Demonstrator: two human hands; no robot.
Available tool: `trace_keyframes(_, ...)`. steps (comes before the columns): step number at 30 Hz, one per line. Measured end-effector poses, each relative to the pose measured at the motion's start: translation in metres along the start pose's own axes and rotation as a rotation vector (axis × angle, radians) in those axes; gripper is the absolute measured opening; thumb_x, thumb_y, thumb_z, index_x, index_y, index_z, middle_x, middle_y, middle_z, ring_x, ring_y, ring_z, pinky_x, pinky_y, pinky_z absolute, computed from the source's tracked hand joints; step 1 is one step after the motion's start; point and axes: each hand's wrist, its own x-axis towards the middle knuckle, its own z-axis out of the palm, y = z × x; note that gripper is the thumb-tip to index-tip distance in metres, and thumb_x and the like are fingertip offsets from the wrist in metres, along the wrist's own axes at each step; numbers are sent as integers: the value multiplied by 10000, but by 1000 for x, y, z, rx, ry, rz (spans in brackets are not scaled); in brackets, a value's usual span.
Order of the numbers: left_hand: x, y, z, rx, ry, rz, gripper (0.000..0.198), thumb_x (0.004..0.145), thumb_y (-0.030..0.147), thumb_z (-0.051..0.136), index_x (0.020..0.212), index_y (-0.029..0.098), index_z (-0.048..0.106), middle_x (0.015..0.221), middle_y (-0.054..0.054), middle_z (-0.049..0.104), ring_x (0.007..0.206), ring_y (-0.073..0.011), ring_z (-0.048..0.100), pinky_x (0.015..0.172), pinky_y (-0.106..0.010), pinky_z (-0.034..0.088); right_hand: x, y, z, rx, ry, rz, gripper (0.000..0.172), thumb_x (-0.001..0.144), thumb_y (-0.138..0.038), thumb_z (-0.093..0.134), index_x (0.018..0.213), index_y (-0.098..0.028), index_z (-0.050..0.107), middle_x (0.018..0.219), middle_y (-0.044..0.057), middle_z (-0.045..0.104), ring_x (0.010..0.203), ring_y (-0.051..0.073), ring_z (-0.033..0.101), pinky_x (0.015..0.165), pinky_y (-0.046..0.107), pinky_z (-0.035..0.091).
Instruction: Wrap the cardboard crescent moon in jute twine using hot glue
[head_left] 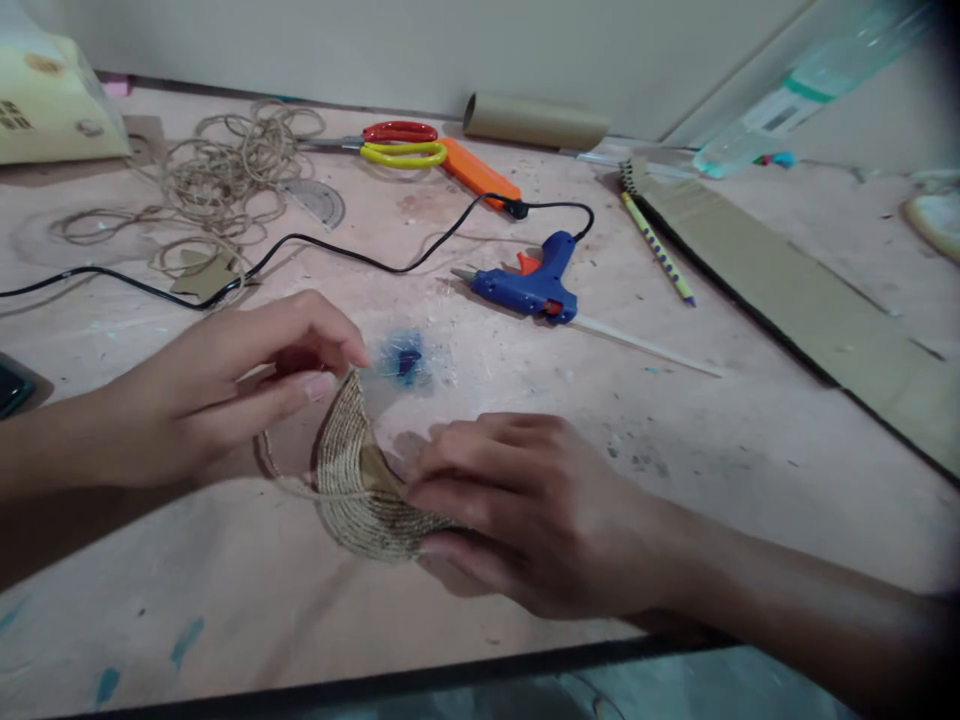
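Note:
A crescent-shaped cardboard piece is covered with rows of jute twine, with a bare patch of brown card on its inner side. My right hand is closed on its right end, thumb below and fingers above, hiding that end. At the upper left tip, my left hand has its index finger and thumb curled about the point. A loose strand of twine leaves the crescent and passes leftward beneath my left hand. Beyond my hands lies a blue glue gun with a clear glue stick in its back.
At the back lie a tangle of twine, scissors, an orange cutter, a protractor and a cardboard tube. A black cord crosses the table. Rightward are a pencil, cardboard strip and bottle.

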Motion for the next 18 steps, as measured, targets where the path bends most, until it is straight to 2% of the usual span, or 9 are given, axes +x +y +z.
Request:
trace_keyframes(2,-1,1,0,-44,-100,6,160,1119,222,569,1096,267,721,949,25,767,791,-154,704,680,-215,525,0,0,0,6,7,-9,171,1155,-277,626,1208,-168,745,1159,75,820,949,192,793,822,362,644)
trace_keyframes(6,-4,3,2,-153,-402,51,233,1176,197,491,998,263,626,825,48,683,692,-120,625,627,-205,486,1,-1,-1,63,-28,9,199,1167,-265,599,1117,-160,760,1119,88,805,1009,197,797,879,355,653)
trace_keyframes(8,-5,4,2,-154,-450,68,227,1172,198,491,976,261,586,817,48,662,684,-118,615,628,-210,485,1,-2,-1,92,-52,32,208,1166,-261,593,1085,-170,761,1103,85,791,993,193,790,865,353,647)
trace_keyframes(10,-5,5,3,-134,-443,78,228,1163,195,485,969,262,584,797,54,660,660,-115,613,610,-210,478,2,-2,-2,109,-67,46,203,1164,-254,595,1081,-174,762,1116,85,787,982,190,785,845,352,638)
trace_keyframes(12,-5,5,5,-108,-395,64,236,1160,206,483,984,267,628,772,61,678,643,-118,628,591,-215,473,2,-2,-1,117,-74,54,191,1166,-264,600,1101,-176,756,1131,84,789,993,193,784,857,361,638)
trace_keyframes(14,-5,4,7,-30,-283,42,217,1139,220,524,1017,280,692,763,65,710,627,-132,640,565,-239,448,1,-1,-1,123,-69,63,162,1157,-275,620,1159,-163,738,1153,93,792,1019,205,784,868,371,644)
trace_keyframes(16,-5,3,9,123,-69,7,174,1111,228,579,1082,294,737,827,51,746,650,-156,635,585,-278,432,1,0,0,137,-58,62,179,1143,-281,646,1229,-138,712,1169,105,793,1043,219,784,865,378,648)
trace_keyframes(18,-4,2,8,290,187,-11,191,1111,238,601,1222,295,745,1078,-7,780,804,-198,650,701,-322,471,1,0,1,151,-54,55,217,1139,-279,656,1292,-130,692,1177,105,791,1049,221,783,853,374,645)
